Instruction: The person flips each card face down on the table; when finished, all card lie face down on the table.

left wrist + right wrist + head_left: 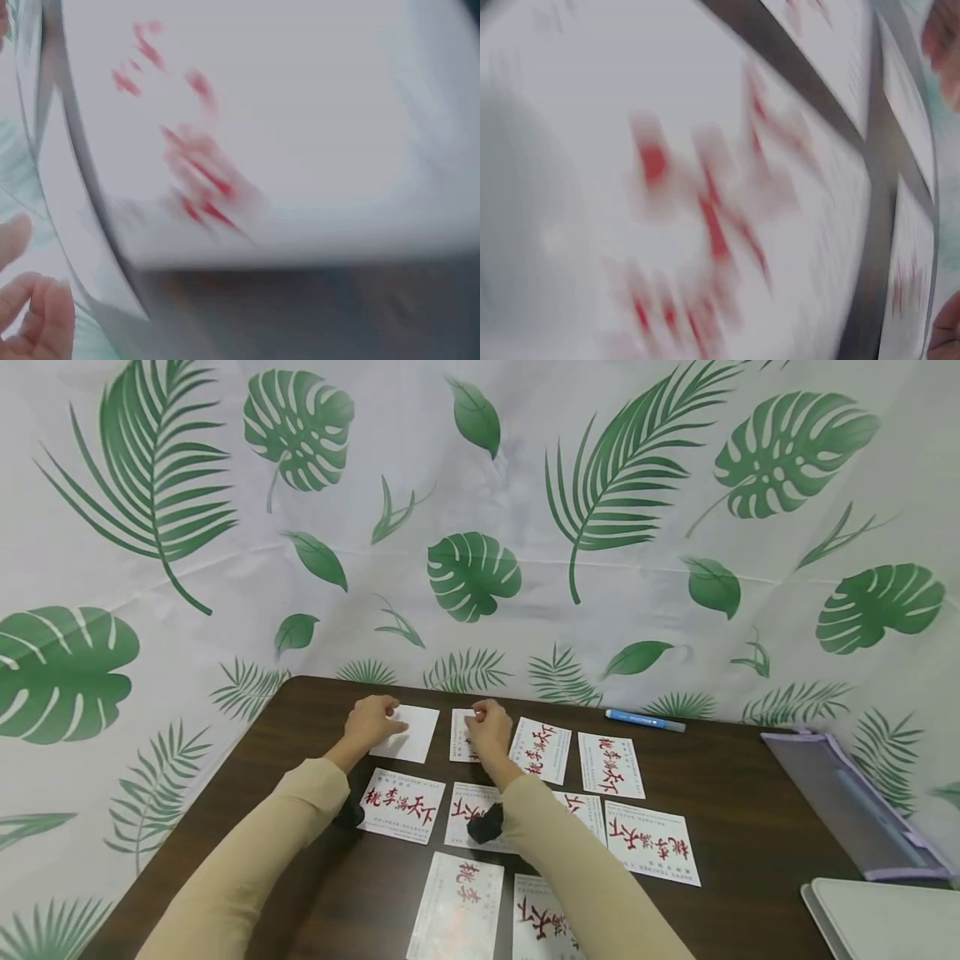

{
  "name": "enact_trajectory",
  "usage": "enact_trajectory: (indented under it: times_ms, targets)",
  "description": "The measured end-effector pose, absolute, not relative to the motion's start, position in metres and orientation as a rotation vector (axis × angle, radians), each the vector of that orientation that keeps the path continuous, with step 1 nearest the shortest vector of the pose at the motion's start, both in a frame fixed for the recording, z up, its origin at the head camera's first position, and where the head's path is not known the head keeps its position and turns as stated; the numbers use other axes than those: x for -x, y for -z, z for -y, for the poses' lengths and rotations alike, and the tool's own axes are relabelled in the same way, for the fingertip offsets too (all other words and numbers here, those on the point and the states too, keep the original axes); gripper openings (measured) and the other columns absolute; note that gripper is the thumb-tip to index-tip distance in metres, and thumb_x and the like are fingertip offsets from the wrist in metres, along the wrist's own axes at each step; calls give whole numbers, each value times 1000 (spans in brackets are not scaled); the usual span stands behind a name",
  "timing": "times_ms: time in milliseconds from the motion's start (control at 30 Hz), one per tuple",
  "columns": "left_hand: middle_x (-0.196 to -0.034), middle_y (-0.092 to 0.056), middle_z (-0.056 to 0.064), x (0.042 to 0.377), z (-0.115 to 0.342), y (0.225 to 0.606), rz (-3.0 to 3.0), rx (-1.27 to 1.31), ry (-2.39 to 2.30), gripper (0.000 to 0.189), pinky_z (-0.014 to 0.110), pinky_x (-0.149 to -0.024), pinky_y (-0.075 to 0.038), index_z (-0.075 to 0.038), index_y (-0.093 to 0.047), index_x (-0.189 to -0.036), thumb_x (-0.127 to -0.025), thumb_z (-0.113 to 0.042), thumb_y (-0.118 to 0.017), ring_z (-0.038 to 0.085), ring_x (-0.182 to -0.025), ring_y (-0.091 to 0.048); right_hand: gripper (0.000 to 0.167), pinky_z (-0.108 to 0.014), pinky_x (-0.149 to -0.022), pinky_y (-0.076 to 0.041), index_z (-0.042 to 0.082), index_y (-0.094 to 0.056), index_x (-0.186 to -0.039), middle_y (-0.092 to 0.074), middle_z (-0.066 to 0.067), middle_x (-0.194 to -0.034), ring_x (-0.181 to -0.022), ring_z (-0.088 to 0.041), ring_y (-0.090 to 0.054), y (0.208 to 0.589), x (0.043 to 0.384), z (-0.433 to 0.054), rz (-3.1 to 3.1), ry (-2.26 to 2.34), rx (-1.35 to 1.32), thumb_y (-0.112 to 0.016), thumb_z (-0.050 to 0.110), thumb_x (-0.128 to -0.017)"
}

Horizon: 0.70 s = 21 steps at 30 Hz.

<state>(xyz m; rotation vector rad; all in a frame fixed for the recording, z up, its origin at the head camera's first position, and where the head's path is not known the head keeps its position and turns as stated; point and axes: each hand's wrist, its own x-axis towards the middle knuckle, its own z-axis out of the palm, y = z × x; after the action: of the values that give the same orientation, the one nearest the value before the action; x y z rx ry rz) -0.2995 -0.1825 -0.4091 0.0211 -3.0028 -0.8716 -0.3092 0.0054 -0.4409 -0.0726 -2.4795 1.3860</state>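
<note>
Because cards (405, 831) lay in rows, likely for separate access, left hand (369, 722) formed wide grip at blank card (416, 735), while right hand (491, 733) over calligraphy card (458, 731) had indeterminate grip.

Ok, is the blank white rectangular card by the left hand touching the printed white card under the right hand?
Apart. In the head view, a strip of dark brown tabletop runs between the blank card and the printed card.

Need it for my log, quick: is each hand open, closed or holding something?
Left hand: open, at a blank card.
Right hand: at a printed card; holding or not, cannot tell.
</note>
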Motion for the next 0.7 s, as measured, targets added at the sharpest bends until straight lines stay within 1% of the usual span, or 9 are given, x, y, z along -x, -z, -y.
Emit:
enact_trajectory:
  times_ms: [67,133,267,367,433,467,567,667,700]
  targets:
    - [-112,-63,19,304,170,406,2998,102,945,48,46,-85,-48,3,-58,-123,-82,-20,-71,35,-104,-58,19,-35,-69,-47,-2,-66,-96,-62,-11,-78,-75,-24,-57,440,318,-22,2482,-1387,167,-70,1,-78]
    - [-115,-62,21,307,156,406,3011,182,1025,51,45,-89,-48,4,-55,-125,-83,-19,-71,37,-108,-57,21,-36,-72,-48,-2,-66,-99,-63,-12,-81,-79,-26,-58,440,323,-36,2538,-1374,228,-69,2,-79]
    - [-117,-61,20,314,133,408,3060,190,1090,56,41,-89,-49,3,-52,-129,-81,-16,-73,34,-107,-58,27,-38,-78,-49,-2,-66,-104,-66,-13,-84,-84,-28,-60,442,329,-50,2665,-1316,210,-69,3,-78]
    - [-115,-62,18,322,122,412,3088,177,1037,58,39,-88,-50,2,-53,-130,-78,-15,-76,32,-106,-58,32,-38,-77,-49,-2,-65,-108,-66,-12,-83,-84,-28,-60,442,331,-53,2728,-1300,172,-70,4,-77]
    - [-110,-64,15,326,116,414,3096,185,981,58,38,-88,-49,2,-55,-127,-76,-14,-77,29,-103,-59,35,-37,-75,-49,-1,-65,-110,-65,-11,-82,-83,-27,-59,440,332,-54,2768,-1277,160,-70,4,-76]
    - [-106,-65,14,328,114,416,3101,192,949,54,37,-86,-50,2,-59,-123,-75,-14,-78,28,-99,-59,36,-37,-75,-49,-1,-64,-111,-65,-11,-82,-83,-26,-59,439,332,-55,2788,-1264,155,-70,3,-76]
    - [-94,-66,12,331,109,418,3107,226,865,36,34,-74,-50,3,-67,-103,-72,-13,-80,23,-84,-58,38,-37,-74,-49,-1,-63,-113,-65,-12,-85,-83,-26,-58,437,333,-56,2838,-1250,147,-71,3,-76]
    - [-85,-65,11,333,105,418,3110,233,844,23,31,-65,-46,2,-66,-86,-71,-11,-80,21,-74,-53,38,-39,-78,-49,-1,-62,-115,-65,-15,-94,-88,-28,-59,435,336,-58,2874,-1246,143,-70,3,-78]
    - [-85,-65,11,334,104,417,3107,229,850,23,31,-65,-45,1,-66,-85,-71,-10,-80,21,-74,-53,38,-39,-80,-49,-1,-61,-115,-64,-16,-98,-91,-29,-59,434,337,-59,2883,-1249,145,-69,4,-78]
